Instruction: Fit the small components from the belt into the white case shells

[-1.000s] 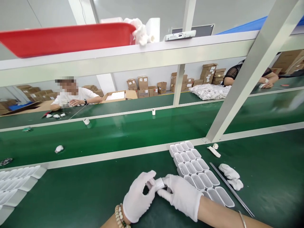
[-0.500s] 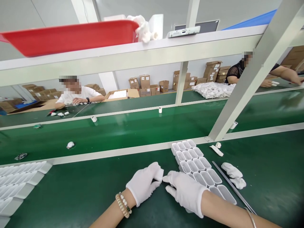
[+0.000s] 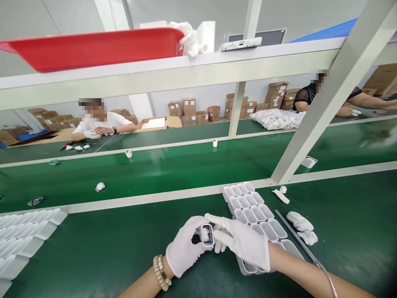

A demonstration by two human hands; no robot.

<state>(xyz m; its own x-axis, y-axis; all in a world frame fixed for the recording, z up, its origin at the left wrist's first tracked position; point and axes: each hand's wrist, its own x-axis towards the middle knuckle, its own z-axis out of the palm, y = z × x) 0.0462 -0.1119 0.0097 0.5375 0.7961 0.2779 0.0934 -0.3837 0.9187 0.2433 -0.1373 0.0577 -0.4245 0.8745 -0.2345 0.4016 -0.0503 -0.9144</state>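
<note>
Between the fingers of my gloved left hand is a small white plastic casing, its open end facing me. Inside the casing, dark and blue parts and a white piece show; I cannot make out their exact kind. My gloved right hand is beside the casing, index finger stretched to its top edge and thumb near its right side. The right fingers are spread, partly over rows of open white casings that stand on the green bench.
Right of the rows lie a metal strip and crumpled white gloves or finger covers. More white casings stand at left. A green conveyor belt carries small parts. A slanted post and shelf with a red tray rise ahead. Two people sit opposite.
The casing has turned so its open end with the parts inside shows. My right index finger has moved up to its top edge. Items on the belt have shifted right.
</note>
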